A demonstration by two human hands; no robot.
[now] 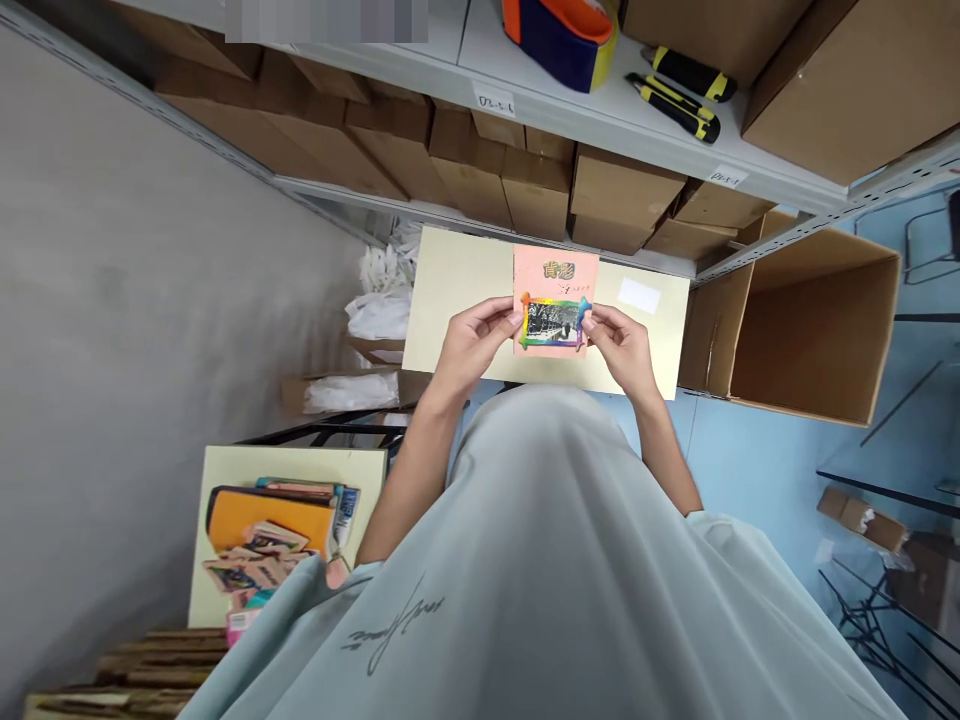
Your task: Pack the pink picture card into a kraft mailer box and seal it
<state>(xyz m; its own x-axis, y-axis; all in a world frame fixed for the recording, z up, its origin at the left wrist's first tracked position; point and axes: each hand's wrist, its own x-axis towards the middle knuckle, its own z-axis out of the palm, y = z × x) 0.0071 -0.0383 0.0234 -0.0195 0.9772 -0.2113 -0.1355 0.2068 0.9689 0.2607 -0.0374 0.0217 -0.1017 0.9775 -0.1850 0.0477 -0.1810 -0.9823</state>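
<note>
A pink booklet [555,322] with a dark picture in a rainbow-coloured frame on its cover is held over a cream tabletop [457,270]. My left hand [478,345] pinches its left edge between thumb and fingers. On the opposite edge, my right hand [621,348] grips it the same way. The cover faces up towards me, with large characters near the top. A small white paper [639,295] lies on the tabletop, to the right of the booklet.
Cardboard boxes [536,190] line the shelf behind the table. Above them, utility knives [679,105] and a tape roll [562,45] lie on another shelf. An open carton [814,320] stands right. At lower left, a side table [214,465] bears books and pink cards.
</note>
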